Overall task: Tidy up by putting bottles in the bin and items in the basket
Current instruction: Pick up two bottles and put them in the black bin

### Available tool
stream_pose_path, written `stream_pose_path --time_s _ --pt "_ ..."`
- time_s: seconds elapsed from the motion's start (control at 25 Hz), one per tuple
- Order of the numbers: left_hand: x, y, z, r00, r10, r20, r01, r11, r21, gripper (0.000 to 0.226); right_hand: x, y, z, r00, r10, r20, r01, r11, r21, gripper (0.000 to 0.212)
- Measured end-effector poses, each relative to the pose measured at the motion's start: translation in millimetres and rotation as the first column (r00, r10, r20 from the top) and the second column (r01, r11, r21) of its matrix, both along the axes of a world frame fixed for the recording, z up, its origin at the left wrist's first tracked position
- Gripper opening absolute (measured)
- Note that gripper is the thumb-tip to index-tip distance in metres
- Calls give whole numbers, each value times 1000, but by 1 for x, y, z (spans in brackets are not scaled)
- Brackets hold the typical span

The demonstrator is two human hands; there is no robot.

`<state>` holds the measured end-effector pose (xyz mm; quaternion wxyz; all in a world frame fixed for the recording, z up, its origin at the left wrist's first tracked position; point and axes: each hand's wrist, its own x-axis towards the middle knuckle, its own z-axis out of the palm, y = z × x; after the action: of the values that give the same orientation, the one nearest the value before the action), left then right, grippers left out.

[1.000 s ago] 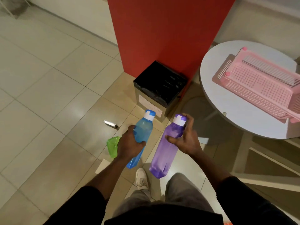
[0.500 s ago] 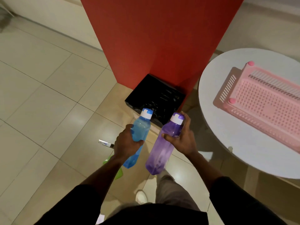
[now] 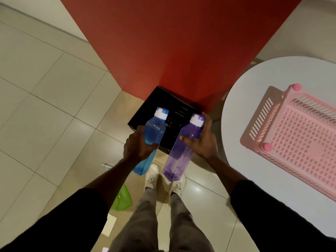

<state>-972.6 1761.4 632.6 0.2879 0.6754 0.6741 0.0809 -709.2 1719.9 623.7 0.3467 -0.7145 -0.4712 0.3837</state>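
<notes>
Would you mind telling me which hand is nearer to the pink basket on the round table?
The right hand, holding the purple bottle, is just left of the pink basket. The left hand, holding the blue bottle, is farther left.

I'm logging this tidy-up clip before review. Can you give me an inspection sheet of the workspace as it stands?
Surface: tiled floor; round white table at right.
Job's things: blue bottle and purple bottle held over the black-lined bin; pink basket lies on the table.
Clutter: green item, small box and white paper on the floor.
Hands: left hand grips the blue bottle; right hand grips the purple bottle.
Cables: nothing seen.
Surroundings: red wall behind the bin.
</notes>
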Motion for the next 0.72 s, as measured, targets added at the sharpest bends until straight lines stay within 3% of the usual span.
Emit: stream_pose_path --time_s 0.24,0.44,0.72 --pt "19 84 -46 995 -9 101 19 995 -101 84 15 67 -32 989 -145 12 145 989 -23 126" --pt "22 134 -91 991 -54 122 68 992 -111 95 12 110 -81 966 -251 61 253 967 -29 129" --pt "21 185 -150 982 -176 63 182 975 -124 93 -1 147 -174 930 -338 147 353 932 -89 104"
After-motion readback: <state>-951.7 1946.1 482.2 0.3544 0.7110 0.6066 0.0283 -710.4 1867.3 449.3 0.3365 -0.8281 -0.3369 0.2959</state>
